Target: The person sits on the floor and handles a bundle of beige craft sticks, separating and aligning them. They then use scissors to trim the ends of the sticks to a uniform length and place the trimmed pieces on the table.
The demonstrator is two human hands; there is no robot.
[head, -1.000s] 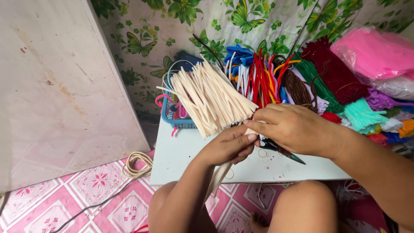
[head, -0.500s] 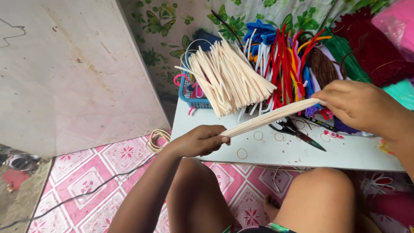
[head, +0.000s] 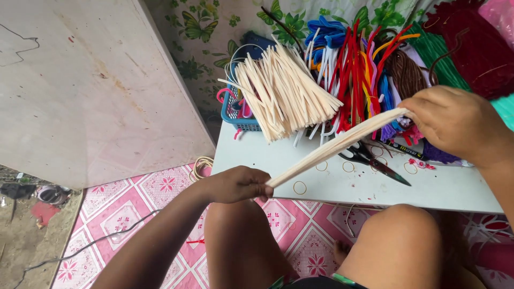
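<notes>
Cream-coloured fuzzy craft stems, gathered into one thin straight bundle (head: 334,145), are stretched slanting above the white low surface (head: 444,187), between the two hands. The left hand (head: 238,184) has its grip closed tight around the lower end of the bundle, near the front edge of the surface and above the knee. The right hand (head: 460,123) holds the upper end, with the fingers wrapped over it, so this grip is also closed on the bundle.

Behind, a bigger fanned pile of the same cream stems (head: 281,93) rests on a small blue plastic basket (head: 238,115). Next to it lies a heap of stems in many colours (head: 364,64), red, blue, orange and brown. Black-handled scissors (head: 375,160) lie on the surface just under the stretched bundle, with several thin rubber bands (head: 300,187) scattered near them. The floor has a pink mat with flower pattern (head: 160,187).

To do this step well, I think both hands should pull evenly, so the stems stay parallel and the ends stay level. The grip should be firm but not crushing, because the fuzzy stems probably bend easily. It is better to keep the bundle above the surface, apart from the scissors, so no stem catches on them.
</notes>
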